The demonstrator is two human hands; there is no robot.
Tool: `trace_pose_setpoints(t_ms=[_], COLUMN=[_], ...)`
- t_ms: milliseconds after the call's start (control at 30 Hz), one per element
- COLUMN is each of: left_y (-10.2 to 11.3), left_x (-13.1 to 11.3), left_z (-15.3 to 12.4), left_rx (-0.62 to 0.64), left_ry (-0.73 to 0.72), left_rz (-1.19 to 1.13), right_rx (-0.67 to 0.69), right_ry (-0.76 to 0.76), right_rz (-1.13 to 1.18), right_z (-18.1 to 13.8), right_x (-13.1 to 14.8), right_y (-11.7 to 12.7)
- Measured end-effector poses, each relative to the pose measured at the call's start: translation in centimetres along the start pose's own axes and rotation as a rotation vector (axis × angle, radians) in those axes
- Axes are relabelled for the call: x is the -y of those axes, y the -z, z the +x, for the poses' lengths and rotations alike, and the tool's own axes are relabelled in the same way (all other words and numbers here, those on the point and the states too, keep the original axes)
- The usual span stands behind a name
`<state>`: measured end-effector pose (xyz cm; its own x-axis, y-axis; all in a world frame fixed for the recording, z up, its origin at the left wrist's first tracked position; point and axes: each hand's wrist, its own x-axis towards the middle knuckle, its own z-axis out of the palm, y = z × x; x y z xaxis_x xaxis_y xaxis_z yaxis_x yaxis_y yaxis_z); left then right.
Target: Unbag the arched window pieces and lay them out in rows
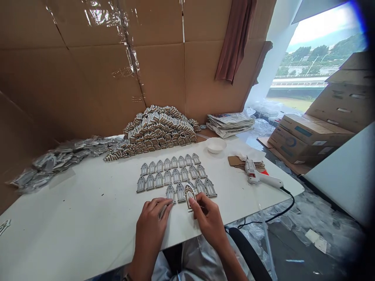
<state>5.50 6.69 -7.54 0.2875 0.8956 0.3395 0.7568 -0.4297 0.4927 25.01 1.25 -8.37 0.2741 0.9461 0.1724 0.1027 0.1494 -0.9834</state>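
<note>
Between the thumb and fingers of my right hand (209,218) is a small arched window-shaped piece (189,192), its brown face with pale scrollwork turned up toward me. It is held tilted above the front row and covers part of it. My left hand (152,220) rests on the table with fingers bent together. Its fingertips pinch at the lower edge of the leftmost grey arched piece (170,192) of that row. Behind both hands, several like grey arched pieces (175,175) lie side by side in three rows.
A tall pile of stacked pieces (161,128) stands at the back, with plastic-wrapped ones (64,158) to its left. Rightward are a white bowl (216,146), a newspaper stack (230,123), and a glue gun (258,175) with a black cord. Cartons (307,136) and plastic wrap lie beyond the table.
</note>
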Motion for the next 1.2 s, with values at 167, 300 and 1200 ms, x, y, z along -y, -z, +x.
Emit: trace_pose_setpoints(t_ms=[167, 300, 1200], left_y=[0.1, 0.5, 1.5], left_x=[-0.9, -3.4, 1.1], left_z=[-0.4, -2.0, -1.7], left_rx=[-0.09, -0.088, -0.198], left_ry=[0.005, 0.027, 0.362], left_rz=[-0.095, -0.373, -0.213], right_rx=[-0.001, -0.021, 0.218], right_ry=[0.004, 0.064, 0.176], right_rz=[-0.02, -0.092, -0.275], right_z=[0.1, 0.2, -0.7], right_x=[0.0, 0.0, 0.3], right_y=[-0.1, -0.4, -0.6])
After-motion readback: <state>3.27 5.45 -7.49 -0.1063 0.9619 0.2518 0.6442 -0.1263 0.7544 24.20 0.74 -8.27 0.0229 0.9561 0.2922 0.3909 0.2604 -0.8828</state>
